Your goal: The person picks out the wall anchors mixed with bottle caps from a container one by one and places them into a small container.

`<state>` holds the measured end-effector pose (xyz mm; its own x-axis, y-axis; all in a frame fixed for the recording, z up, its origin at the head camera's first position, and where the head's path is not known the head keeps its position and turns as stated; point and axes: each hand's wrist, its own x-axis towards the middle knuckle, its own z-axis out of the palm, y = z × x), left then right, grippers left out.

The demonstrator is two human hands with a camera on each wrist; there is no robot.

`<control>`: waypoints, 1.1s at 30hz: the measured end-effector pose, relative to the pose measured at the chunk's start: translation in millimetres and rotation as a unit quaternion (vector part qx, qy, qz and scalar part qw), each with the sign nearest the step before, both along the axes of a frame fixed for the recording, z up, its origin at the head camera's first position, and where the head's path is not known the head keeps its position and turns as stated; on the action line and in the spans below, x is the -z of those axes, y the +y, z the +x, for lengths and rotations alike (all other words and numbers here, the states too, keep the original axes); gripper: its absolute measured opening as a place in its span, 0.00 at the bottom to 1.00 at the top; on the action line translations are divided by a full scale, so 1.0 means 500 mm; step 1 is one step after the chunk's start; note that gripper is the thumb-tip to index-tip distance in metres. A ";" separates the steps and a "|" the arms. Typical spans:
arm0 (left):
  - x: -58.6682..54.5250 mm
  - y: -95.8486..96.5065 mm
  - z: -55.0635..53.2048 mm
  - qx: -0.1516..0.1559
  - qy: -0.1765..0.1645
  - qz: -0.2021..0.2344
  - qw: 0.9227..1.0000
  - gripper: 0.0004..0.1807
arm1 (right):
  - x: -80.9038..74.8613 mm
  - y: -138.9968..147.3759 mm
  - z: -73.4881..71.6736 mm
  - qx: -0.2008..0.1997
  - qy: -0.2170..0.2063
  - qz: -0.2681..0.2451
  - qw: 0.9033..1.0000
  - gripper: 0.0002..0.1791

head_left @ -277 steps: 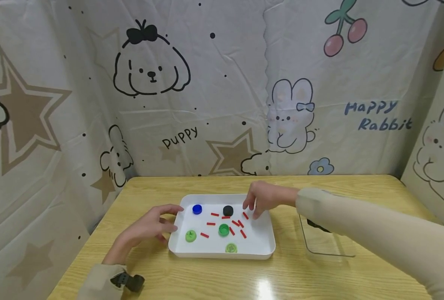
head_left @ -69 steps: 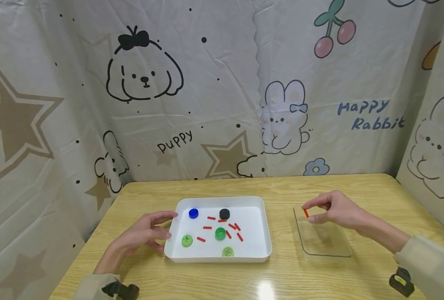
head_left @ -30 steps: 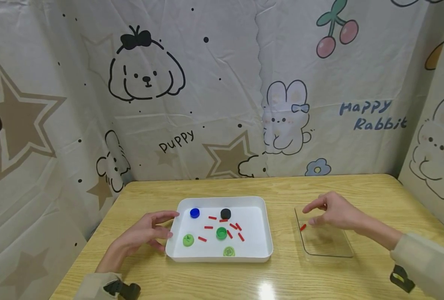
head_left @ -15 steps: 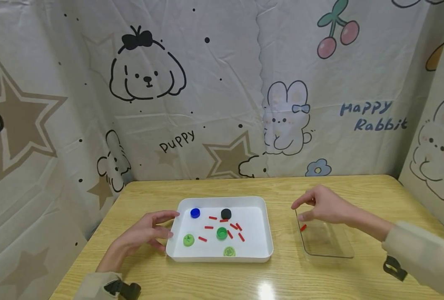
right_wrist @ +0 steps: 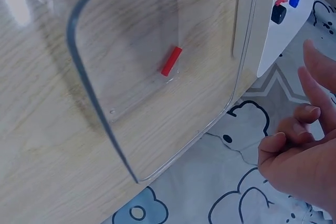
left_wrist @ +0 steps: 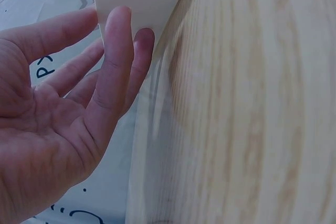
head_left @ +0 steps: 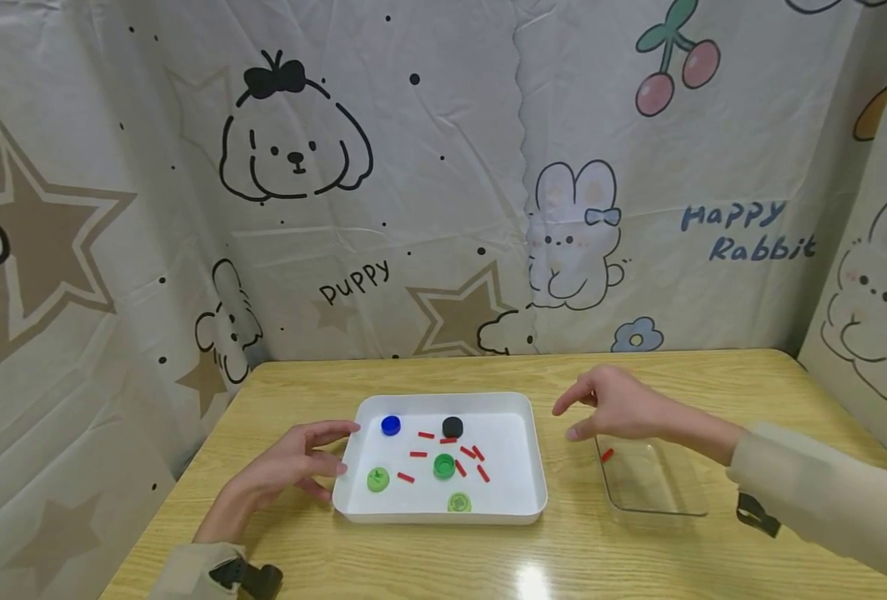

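Observation:
My left hand touches the left edge of the white tray with loosely bent fingers; in the left wrist view the fingertips meet the tray's outer wall. Between the tray and the clear plastic box, my right hand hovers with thumb and forefinger apart, holding nothing. One short red stick lies inside the box. Scattered in the tray are several more red sticks, a blue cap, a black cap, a green cap and two light green round pieces.
The wooden table carries the tray in the middle and the box to its right. A printed curtain hangs behind the table and at both sides.
My right hand brought a red stick over the clear box and let it go; the stick now lies inside. Since then the hand has moved left towards the tray. The left hand stays at the tray.

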<state>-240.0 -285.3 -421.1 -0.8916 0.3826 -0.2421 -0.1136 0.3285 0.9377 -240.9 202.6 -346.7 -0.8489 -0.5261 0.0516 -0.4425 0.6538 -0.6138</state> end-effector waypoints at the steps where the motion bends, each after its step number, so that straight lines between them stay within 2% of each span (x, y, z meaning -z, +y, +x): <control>1: -0.001 0.000 0.000 0.002 0.000 0.002 1.000 0.38 | 0.000 -0.003 -0.002 -0.005 0.002 0.000 1.000 0.14; 15: -0.002 0.001 0.002 0.004 0.001 0.006 1.000 0.38 | -0.003 -0.061 -0.025 -0.065 0.013 0.002 0.998 0.16; 33: -0.002 0.001 0.002 -0.003 0.001 0.007 1.000 0.37 | 0.012 -0.126 -0.075 -0.080 -0.014 0.055 0.995 0.16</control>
